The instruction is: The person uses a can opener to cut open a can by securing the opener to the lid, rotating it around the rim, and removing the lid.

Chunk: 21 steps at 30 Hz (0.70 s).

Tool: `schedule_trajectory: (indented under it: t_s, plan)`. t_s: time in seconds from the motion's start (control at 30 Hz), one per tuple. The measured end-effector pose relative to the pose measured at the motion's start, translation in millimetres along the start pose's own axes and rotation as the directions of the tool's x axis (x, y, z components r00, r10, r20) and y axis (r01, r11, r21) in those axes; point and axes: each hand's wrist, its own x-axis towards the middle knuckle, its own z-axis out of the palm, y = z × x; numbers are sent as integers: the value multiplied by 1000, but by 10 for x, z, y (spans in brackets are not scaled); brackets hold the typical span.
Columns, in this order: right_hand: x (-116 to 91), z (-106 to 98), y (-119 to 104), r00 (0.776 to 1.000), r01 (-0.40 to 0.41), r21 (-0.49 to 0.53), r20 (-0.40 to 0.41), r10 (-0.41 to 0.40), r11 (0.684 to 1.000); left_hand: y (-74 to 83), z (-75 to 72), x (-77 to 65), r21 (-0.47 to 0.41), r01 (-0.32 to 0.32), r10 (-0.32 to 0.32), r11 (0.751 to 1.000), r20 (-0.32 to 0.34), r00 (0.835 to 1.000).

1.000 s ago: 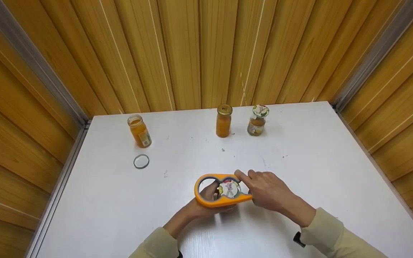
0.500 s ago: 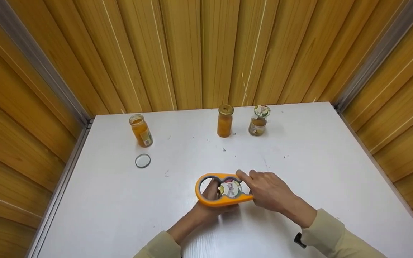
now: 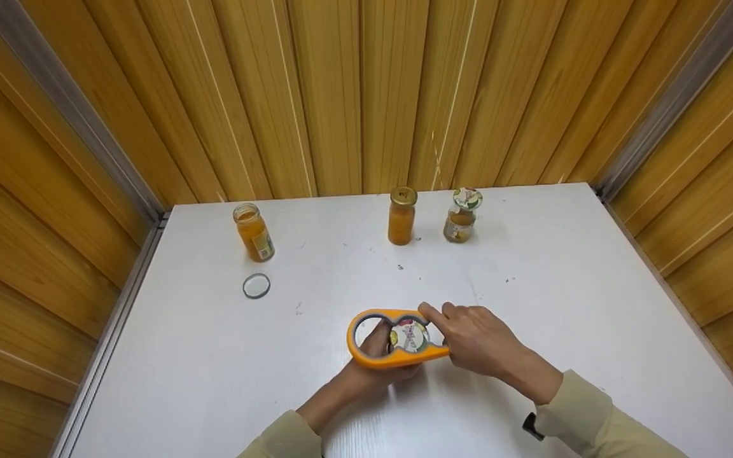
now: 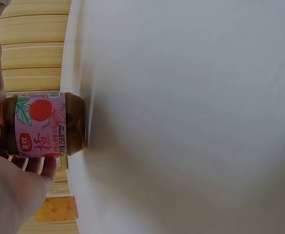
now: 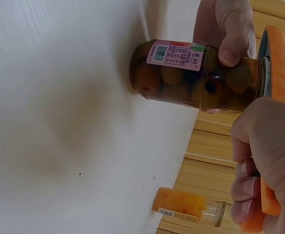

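Note:
A jar of dark round fruit [image 5: 176, 78] with a pink label [image 4: 40, 124] stands upright on the white table, near its front middle. My left hand [image 3: 366, 372] grips the jar round its side, thumb visible through the big loop of an orange jar opener [image 3: 395, 362]. That opener lies flat over the jar's top, its grey-lined inner notches round the patterned lid [image 3: 409, 335]. With curled fingers, my right hand [image 3: 478, 340] squeezes the opener's two handle ends at the right. The left hand's fingers beneath the opener are mostly hidden in the head view.
At the back left stands an open jar of orange fruit [image 3: 255, 238], with a loose lid [image 3: 256, 285] in front. Two lidded jars, one gold-topped [image 3: 401, 222] and one with a patterned lid [image 3: 460, 222], stand at the back. Wood-patterned walls [image 3: 335, 95] enclose the table [image 3: 532, 273].
My left wrist and forearm have shifted slightly to the right. The right hand, opener and jar look nearly unmoved, and the head view has drifted a little.

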Motion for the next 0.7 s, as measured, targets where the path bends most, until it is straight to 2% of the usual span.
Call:
schedule_trajectory:
  t_s: [0.1, 0.27, 0.43, 0.53, 0.7]
  plan:
    - [7, -6, 2, 1000, 7, 10, 20, -7, 1000, -19, -6, -19, -15, 42, -42, 999, 28, 999]
    - [29, -16, 16, 999, 20, 17, 29, -21, 1000, -4, -26, -17, 9, 36, -36, 999, 67, 997]
    - [53, -32, 23, 999, 27, 45, 41, -29, 999, 101, -71, 2, -55, -21, 27, 998, 108, 994]
    - [73, -51, 27, 999, 31, 63, 26, -33, 998, 204, -96, -13, -75, -57, 64, 996, 97, 993]
    - [117, -104, 45, 998, 55, 56, -16, -54, 997, 234, -76, -37, -146, -22, 29, 989, 47, 998]
